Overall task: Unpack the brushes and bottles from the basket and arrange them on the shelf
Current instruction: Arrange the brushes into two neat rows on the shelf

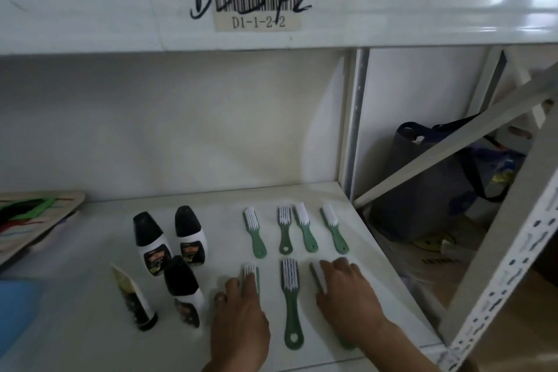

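Most of the unpacking looks done: four bottles at 9 o'clock and seven brushes in two rows lie on the shelf; the left hand and right hand rest flat on the outer front brushes, each grip loose and closed on nothing (basket unseen, so any remainder is unknown).

Dim, flat light under the glossy white upper shelf board, whose right end throws back bright patches of glare; soft shadows sit beside the black-capped white bottles, everything looks slightly blurred, and the perforated white metal upright bows at the edge
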Action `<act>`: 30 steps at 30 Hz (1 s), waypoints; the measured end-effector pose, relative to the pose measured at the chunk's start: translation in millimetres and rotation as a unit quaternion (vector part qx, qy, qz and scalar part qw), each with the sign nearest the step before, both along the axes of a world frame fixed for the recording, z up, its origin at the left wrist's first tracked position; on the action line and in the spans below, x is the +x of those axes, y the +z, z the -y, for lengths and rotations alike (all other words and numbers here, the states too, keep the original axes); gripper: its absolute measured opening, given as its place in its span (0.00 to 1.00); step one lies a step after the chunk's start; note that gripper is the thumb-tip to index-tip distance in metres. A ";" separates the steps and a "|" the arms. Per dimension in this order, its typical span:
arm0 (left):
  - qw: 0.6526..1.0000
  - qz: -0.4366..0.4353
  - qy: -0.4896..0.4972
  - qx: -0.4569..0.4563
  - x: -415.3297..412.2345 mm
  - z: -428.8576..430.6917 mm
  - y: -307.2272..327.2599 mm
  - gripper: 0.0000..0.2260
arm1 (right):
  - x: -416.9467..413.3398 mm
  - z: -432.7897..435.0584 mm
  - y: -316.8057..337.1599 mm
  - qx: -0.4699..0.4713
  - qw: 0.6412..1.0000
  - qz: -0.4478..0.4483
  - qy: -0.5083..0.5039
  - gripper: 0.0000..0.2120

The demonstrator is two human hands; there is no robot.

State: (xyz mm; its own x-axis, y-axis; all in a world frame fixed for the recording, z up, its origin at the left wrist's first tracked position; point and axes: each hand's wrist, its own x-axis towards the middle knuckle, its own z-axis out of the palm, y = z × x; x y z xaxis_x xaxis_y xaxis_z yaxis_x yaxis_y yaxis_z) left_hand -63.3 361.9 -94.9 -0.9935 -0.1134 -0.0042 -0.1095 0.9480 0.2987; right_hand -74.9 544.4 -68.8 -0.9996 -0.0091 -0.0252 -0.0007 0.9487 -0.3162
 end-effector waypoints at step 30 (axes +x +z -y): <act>0.946 -0.033 -0.322 -0.024 21.9 -8.7 -1.3 0.21 | 32.3 -39.8 -26.3 -0.006 0.990 -0.060 -0.128 0.13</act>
